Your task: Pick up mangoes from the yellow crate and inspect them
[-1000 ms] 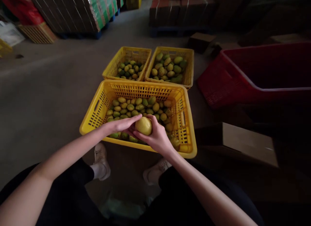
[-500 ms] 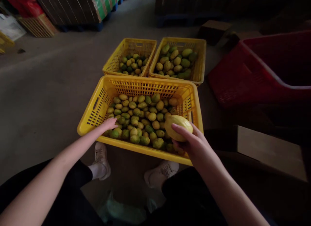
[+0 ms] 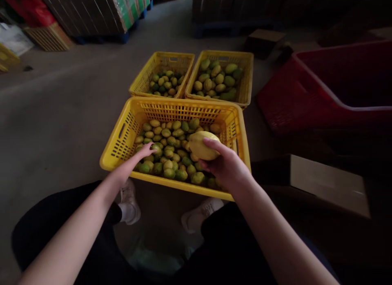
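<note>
A yellow plastic crate [image 3: 171, 186] in front of me holds many green and yellow lemons [image 3: 170, 162]. My right hand [image 3: 228, 164] is wrapped round a large pale-yellow lemon [image 3: 202, 146], held above the pile on the crate's right side. Over the left part of the pile, my left hand [image 3: 146, 150] has its fingers closed on a green lemon [image 3: 157, 150]; the underside of that grip is hidden.
Two more yellow crates, a left one [image 3: 143, 74] and a right one [image 3: 249, 79], stand behind with fruit inside. A red bin [image 3: 281, 97] and a cardboard box [image 3: 329, 183] are at the right. Wrapped stacks on blue pallets [image 3: 122, 36] stand farther back.
My right hand has carried the large yellow lemon leftward over the pile. My left hand has moved slightly right and up, and its fingers are now on a green lemon.
</note>
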The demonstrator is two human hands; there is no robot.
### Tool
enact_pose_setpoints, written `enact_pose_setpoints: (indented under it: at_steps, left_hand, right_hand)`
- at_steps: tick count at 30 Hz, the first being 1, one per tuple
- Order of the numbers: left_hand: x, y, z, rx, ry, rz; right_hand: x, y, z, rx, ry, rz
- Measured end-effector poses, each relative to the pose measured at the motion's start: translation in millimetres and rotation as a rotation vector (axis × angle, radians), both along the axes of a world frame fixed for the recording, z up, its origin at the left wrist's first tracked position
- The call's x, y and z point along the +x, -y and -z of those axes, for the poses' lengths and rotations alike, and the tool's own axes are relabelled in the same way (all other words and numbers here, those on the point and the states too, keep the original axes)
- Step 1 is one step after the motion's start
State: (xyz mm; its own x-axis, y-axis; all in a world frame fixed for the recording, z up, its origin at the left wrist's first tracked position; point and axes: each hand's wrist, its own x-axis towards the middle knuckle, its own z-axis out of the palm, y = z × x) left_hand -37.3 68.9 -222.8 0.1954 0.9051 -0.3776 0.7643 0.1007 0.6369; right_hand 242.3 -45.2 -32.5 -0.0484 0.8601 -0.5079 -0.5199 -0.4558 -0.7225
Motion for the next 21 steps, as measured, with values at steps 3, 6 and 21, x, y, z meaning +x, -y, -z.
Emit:
enact_pose_setpoints:
  at_steps: [3, 6, 21]
  left_hand:
    - [6, -13, -30.0, -0.017, 0.085, -0.068]
    - [9, -7, -78.5, -0.076, 0.429, -0.220]
    - [34, 94, -241.1, -0.468, 1.784, -0.772]
  right_hand:
    - [-8, -5, -2, 0.010, -0.088, 0.001]
    - [-15, -11, 1, 0.053, -0.068, 0.005]
    - [-57, 21, -44, 0.331, -0.020, -0.086]
